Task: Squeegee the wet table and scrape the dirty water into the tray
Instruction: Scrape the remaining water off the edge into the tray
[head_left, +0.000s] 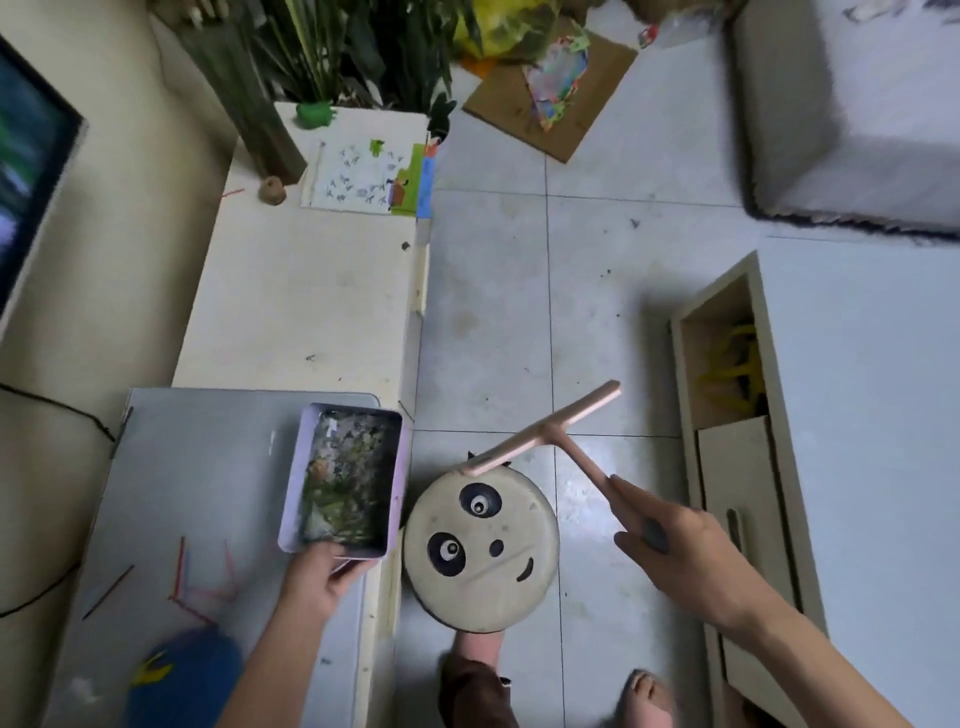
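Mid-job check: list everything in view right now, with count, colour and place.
grey table: 1, grey, lower left
tray: 1, lilac, dirty water inside, at the table's right edge
squeegee: 1, pink, in the air right of the tray
panda stool: 1, cream with black face, floor beside the table
low cabinet: 1, cream, behind the table
drawing: 1, white with coloured edge, on the low cabinet
plants: several, green, top left
cardboard: 1, brown, floor at top
side cabinet: 1, pale wood, right
left grip: 1, bare hand, holds the tray's near end
right grip: 1, bare hand, holds the squeegee's handle
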